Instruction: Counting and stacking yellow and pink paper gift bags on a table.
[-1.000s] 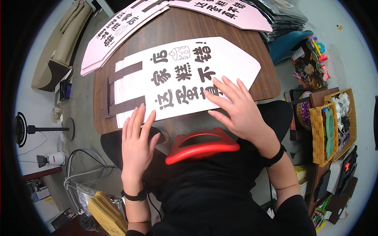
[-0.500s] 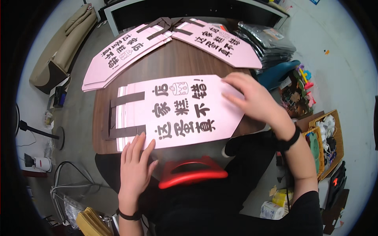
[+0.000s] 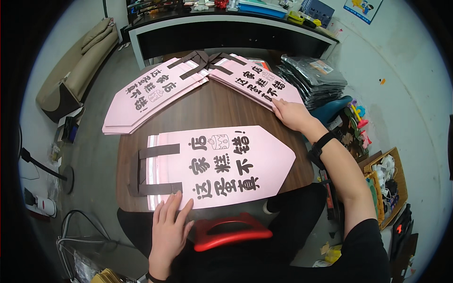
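A pile of flat pink paper bags [image 3: 278, 160] with dark handles, bold black lettering and a cake drawing lies along the near side of the round table. My left hand [image 3: 171, 231] is open, its spread fingertips resting on the pile's near edge beside a handle. Reaching to the far right, my right hand [image 3: 295, 115] touches the near edge of a second pile of pink bags [image 3: 245, 78]; its fingers are extended and slightly apart, holding nothing visible. A third pile of pink bags [image 3: 123, 111] sits at the far left, handles meeting those of the second.
The brown wooden table [image 3: 188, 111] fills the middle. Plastic-wrapped dark packages [image 3: 311, 80] are stacked behind it at right. A red stool [image 3: 233, 243] stands close in front of me. Wicker baskets [image 3: 396, 179] with odds and ends are at right, a beige sofa [image 3: 78, 70] far left.
My right hand has left the pointed end of the near bag pile and moved away to the far right pile. My left hand stays on the near pile. The view has tilted upward.
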`<state>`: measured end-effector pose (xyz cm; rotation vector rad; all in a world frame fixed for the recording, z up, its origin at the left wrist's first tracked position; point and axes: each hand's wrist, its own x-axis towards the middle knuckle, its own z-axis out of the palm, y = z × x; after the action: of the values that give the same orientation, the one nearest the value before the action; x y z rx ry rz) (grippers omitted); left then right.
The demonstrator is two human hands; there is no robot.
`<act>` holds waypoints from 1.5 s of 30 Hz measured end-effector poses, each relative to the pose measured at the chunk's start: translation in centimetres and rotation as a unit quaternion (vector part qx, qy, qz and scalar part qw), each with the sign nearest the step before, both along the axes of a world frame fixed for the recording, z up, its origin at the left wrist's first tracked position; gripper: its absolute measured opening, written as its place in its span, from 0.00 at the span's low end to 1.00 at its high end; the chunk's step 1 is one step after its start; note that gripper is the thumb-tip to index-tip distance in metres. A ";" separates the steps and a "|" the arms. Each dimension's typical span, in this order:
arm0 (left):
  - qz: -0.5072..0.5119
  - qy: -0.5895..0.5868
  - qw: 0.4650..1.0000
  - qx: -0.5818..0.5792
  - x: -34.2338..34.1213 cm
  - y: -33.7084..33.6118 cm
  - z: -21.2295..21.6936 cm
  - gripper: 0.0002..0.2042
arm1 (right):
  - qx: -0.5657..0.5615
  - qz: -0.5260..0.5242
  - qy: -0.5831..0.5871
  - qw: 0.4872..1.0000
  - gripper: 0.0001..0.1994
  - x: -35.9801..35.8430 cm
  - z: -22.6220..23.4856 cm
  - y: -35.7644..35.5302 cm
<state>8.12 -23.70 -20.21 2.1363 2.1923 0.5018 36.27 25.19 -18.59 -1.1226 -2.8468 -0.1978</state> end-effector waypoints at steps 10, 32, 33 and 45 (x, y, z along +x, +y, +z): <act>-0.003 -0.006 1.000 0.010 0.2 0.4 0.2 0.35 | 0.158 -0.008 0.060 0.986 0.18 5.9 2.6 -0.4; 0.002 0.032 0.998 0.048 1.0 0.7 0.4 0.32 | 0.160 0.140 0.232 0.949 0.27 2.3 4.2 -25.5; 0.001 0.034 0.998 0.049 1.0 0.8 0.4 0.32 | 0.159 0.144 0.235 0.948 0.27 2.4 3.3 -25.4; 0.006 0.023 0.968 0.250 -1.6 -1.1 0.6 0.25 | 0.009 0.157 0.189 0.969 0.32 3.6 1.0 -25.2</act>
<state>6.50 -24.85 -19.57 2.3725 2.2901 1.1213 39.91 0.03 -17.62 -0.6083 -2.6174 0.0126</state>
